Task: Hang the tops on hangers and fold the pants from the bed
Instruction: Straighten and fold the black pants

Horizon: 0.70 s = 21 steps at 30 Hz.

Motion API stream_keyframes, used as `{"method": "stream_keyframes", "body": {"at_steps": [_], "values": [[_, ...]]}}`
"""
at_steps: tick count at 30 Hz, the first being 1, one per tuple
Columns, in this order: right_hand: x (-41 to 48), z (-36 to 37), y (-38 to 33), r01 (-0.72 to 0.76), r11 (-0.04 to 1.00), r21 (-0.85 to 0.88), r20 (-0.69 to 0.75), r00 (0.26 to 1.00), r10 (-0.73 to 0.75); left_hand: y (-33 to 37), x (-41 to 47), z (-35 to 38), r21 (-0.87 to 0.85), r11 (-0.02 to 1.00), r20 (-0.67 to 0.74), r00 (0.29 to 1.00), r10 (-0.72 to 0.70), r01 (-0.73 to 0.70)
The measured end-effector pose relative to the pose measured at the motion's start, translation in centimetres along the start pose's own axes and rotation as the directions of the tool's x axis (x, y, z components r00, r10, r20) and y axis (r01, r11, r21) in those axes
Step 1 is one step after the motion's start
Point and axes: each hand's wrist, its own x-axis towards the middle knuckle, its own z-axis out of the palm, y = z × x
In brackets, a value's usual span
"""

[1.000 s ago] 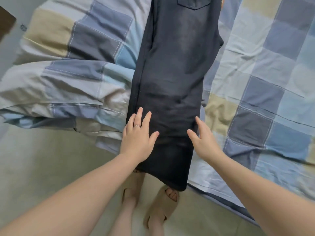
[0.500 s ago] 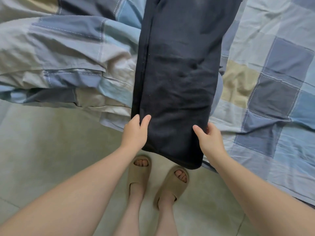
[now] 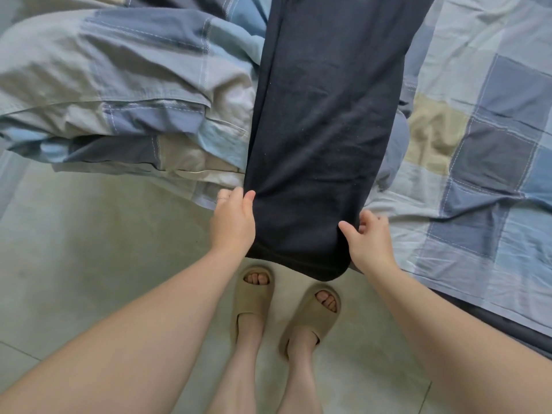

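Note:
Dark black pants (image 3: 322, 138) lie lengthwise on the bed, their legs stacked one on the other, with the hem end hanging over the bed's near edge. My left hand (image 3: 233, 222) pinches the left side of the legs near the hem, thumb on top and fingers underneath. On the opposite side, my right hand (image 3: 369, 239) grips the right edge near the hem, thumb pressing the fabric and fingers curled behind it. The waist end runs out of the top of the view.
A checked blue, grey and beige sheet (image 3: 484, 144) covers the bed. A bunched duvet (image 3: 119, 94) in the same pattern lies left of the pants. Below is a pale tiled floor (image 3: 89, 249), where my feet stand in beige slippers (image 3: 254, 297).
Both hands slid down the pant legs from flat on the fabric to gripping the edges near the hem. The view tilted down toward the floor.

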Motion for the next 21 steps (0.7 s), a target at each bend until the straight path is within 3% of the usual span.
{"method": "stream_keyframes", "body": {"at_steps": [2,5,8,12,18,21], "values": [[0.1,0.2,0.0,0.008,0.999,0.044,0.012,1.000,-0.008,-0.2,0.3,0.4,-0.071,0.997,0.028,0.999,-0.031,0.033],[-0.4,0.6,0.0,-0.084,0.976,0.203,0.063,0.995,0.073,-0.8,0.0,0.7,-0.221,0.957,0.175,0.973,-0.148,0.185],[-1.8,1.0,0.8,-0.160,0.939,0.304,0.121,0.984,0.129,-1.9,-1.6,0.2,-0.295,0.920,0.237,0.952,-0.192,0.259],[-4.7,0.6,2.9,-0.222,0.934,0.280,0.227,0.961,0.160,-3.4,-4.1,-1.6,-0.149,0.956,0.410,0.895,-0.173,0.254],[-11.0,-1.8,3.8,-0.376,0.916,0.139,0.327,0.891,0.316,-4.4,-9.0,-6.9,0.103,0.969,0.646,0.726,-0.237,0.225],[-14.7,-3.0,2.9,-0.431,0.885,0.180,0.295,0.881,0.369,-4.0,-12.3,-9.6,-0.032,0.916,0.631,0.719,-0.292,0.401]]}}
